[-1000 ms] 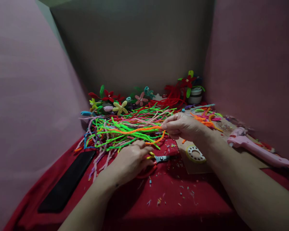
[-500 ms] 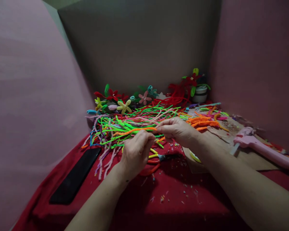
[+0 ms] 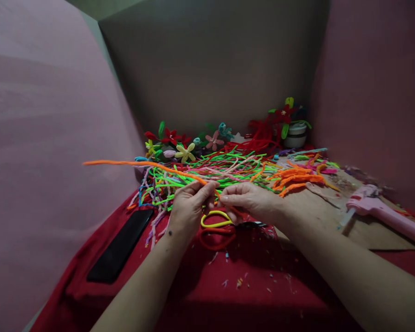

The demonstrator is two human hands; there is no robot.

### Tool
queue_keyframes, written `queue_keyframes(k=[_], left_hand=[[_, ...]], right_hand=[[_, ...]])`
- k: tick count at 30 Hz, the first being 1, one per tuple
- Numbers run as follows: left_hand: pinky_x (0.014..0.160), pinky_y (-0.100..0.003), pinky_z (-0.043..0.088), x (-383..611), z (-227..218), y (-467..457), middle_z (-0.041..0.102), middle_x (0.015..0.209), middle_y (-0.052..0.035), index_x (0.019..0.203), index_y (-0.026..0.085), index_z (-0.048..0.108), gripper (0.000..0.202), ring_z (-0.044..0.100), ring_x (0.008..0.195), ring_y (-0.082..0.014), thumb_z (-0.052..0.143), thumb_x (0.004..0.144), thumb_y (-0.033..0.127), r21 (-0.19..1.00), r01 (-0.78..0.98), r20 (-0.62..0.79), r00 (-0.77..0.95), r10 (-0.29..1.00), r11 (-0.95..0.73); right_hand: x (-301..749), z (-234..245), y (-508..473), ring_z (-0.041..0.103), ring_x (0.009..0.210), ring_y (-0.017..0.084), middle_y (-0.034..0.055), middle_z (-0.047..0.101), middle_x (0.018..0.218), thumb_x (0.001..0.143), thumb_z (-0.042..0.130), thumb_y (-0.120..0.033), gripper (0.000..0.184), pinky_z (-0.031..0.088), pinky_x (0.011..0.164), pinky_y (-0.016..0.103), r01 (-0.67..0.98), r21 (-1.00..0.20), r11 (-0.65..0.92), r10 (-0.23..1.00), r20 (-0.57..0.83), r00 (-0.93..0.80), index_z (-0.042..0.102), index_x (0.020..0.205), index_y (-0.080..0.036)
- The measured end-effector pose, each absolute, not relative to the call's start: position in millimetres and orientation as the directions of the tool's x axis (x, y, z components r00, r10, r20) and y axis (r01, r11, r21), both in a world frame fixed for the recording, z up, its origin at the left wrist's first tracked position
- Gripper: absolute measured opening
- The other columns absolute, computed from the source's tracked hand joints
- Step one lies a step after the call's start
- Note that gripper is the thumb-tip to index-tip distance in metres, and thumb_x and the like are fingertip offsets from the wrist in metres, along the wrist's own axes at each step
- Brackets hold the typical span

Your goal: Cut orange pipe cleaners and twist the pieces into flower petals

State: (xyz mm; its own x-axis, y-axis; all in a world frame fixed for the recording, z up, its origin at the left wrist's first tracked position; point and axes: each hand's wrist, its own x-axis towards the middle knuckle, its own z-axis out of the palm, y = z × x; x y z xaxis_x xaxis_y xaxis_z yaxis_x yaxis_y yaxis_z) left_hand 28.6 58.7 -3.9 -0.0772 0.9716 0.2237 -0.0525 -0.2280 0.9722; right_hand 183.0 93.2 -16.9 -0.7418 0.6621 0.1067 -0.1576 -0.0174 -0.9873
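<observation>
An orange pipe cleaner (image 3: 159, 167) stretches leftward from my fingers, its long free end raised over the pile. My left hand (image 3: 191, 203) pinches it between thumb and fingers. Close beside, my right hand (image 3: 251, 202) grips the same pipe cleaner near its other end, fingertips almost touching the left ones. Just below the hands lie scissors with one yellow and one red handle loop (image 3: 217, 220) on the red cloth (image 3: 256, 286). Behind the hands spreads a heap of green and pink pipe cleaners (image 3: 221, 168). A bundle of orange pipe cleaners (image 3: 297, 179) rests to the right.
A black phone-like slab (image 3: 121, 246) lies at left. At right, a pink glue gun (image 3: 373, 205) rests on a cardboard sheet (image 3: 359, 233). Finished pipe-cleaner flowers (image 3: 185, 152) and a small white pot (image 3: 295, 135) stand at the back. Pink panels flank both sides; small clippings dot the cloth.
The orange pipe cleaner, lying low across the heap before, now extends far out to the left and higher. My hands have come closer together. The whole view has shifted slightly.
</observation>
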Motion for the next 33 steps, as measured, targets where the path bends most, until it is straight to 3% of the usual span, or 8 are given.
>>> queue_keyframes(k=[3,5,8,11,17,23,30,33], left_hand=[[0.038,-0.017,0.029,29,-6,60,0.048,0.043,0.0041,0.069,0.012,0.062,0.019,0.039,0.038,-0.0043,0.067,0.067,0.031,0.979,-0.079,0.182,-0.061,0.981,-0.186],[0.037,-0.016,0.027,29,-7,61,0.046,0.043,0.0047,0.064,0.012,0.060,0.020,0.037,0.037,-0.0032,0.068,0.066,0.030,0.982,-0.069,0.173,-0.055,0.983,-0.176],[0.037,-0.016,0.024,28,-7,62,0.047,0.044,0.0046,0.061,0.012,0.058,0.021,0.035,0.036,-0.0022,0.069,0.065,0.029,0.987,-0.067,0.144,-0.054,0.988,-0.148],[0.036,-0.016,0.024,28,-4,62,0.049,0.044,0.0038,0.064,0.012,0.060,0.021,0.036,0.036,-0.0028,0.068,0.065,0.031,0.989,-0.087,0.114,-0.060,0.992,-0.119],[0.037,-0.016,0.028,28,1,61,0.045,0.043,0.0051,0.063,0.012,0.058,0.024,0.039,0.037,-0.0037,0.068,0.065,0.034,0.983,-0.125,0.123,-0.110,0.986,-0.137],[0.041,-0.016,0.037,12,2,74,0.055,0.054,0.0025,0.068,0.011,0.061,0.023,0.049,0.044,-0.0057,0.072,0.059,0.030,0.922,-0.205,0.266,-0.280,0.922,-0.328],[0.037,-0.016,0.034,7,2,74,0.054,0.051,0.0024,0.068,0.012,0.060,0.024,0.049,0.041,-0.0065,0.069,0.064,0.033,0.940,-0.135,0.271,-0.262,0.926,-0.314],[0.038,-0.017,0.033,10,2,71,0.052,0.049,0.0036,0.065,0.012,0.059,0.024,0.047,0.039,-0.0053,0.069,0.064,0.033,0.941,-0.116,0.282,-0.258,0.924,-0.319]], right_hand=[[179,-17,91,0.049,0.044,0.007,0.0014,0.061,0.059,0.073,0.059,-0.029,0.017,0.036,0.045,0.020,-0.182,-0.983,-0.038,0.680,0.108,-0.725,0.057,0.069,-0.012],[176,-18,89,0.043,0.039,0.005,0.0000,0.058,0.057,0.070,0.061,-0.027,0.016,0.030,0.039,0.019,-0.203,-0.975,-0.088,0.722,0.078,-0.687,0.056,0.066,-0.012],[171,-18,83,0.025,0.033,0.001,-0.0074,0.042,0.043,0.068,0.060,-0.024,0.017,0.014,0.033,0.017,-0.222,-0.962,-0.157,0.786,0.014,-0.618,0.050,0.058,-0.014],[168,-15,78,0.018,0.034,0.001,-0.0104,0.029,0.041,0.067,0.060,-0.022,0.014,0.009,0.034,0.017,-0.264,-0.945,-0.194,0.813,-0.005,-0.582,0.049,0.060,-0.015],[165,-18,76,0.015,0.036,0.002,-0.0106,0.024,0.041,0.070,0.057,-0.024,0.011,0.008,0.034,0.018,-0.289,-0.942,-0.171,0.827,0.022,-0.562,0.057,0.067,-0.014],[165,-22,78,0.012,0.036,0.003,-0.0109,0.022,0.043,0.073,0.057,-0.030,0.017,0.006,0.034,0.018,-0.219,-0.942,-0.255,0.754,-0.052,-0.654,0.057,0.069,-0.014],[168,-21,77,0.012,0.035,0.002,-0.0108,0.023,0.042,0.074,0.058,-0.032,0.019,0.008,0.033,0.017,-0.209,-0.943,-0.261,0.735,-0.054,-0.676,0.059,0.071,-0.013],[168,-23,77,0.019,0.032,0.002,-0.0093,0.032,0.041,0.073,0.059,-0.029,0.016,0.015,0.031,0.016,-0.213,-0.944,-0.251,0.723,-0.037,-0.689,0.059,0.071,-0.014]])
